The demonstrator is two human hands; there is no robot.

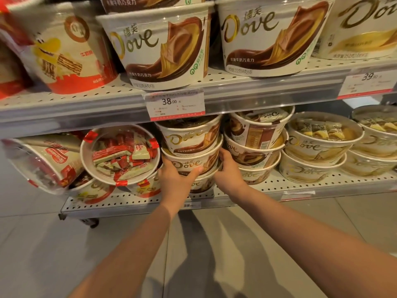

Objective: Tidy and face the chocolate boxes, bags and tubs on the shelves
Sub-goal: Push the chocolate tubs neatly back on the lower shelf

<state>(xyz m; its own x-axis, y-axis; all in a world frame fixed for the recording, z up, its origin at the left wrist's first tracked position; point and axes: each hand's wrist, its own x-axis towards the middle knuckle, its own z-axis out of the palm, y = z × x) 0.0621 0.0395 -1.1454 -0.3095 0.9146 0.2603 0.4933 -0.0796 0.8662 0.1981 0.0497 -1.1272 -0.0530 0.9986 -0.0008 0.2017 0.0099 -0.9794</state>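
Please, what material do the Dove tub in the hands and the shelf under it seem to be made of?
Dove tub: probably coated paperboard with a matte printed wall and a rolled rim; the tubs beside it show clear, glossy lids, likely plastic. Both hands, left and right, have their grip on it.
Shelf: seemingly painted metal, pale and smooth, with regular punched holes.

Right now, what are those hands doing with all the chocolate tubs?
A person is tidying a shop shelf. Both hands grip the brown Dove tub in the middle of a stack on the lower shelf: the left hand on its left side, the right hand on its right. Another tub sits on top of it. To the left, a red tub lies tipped over with its clear lid facing out, so that part looks messy.
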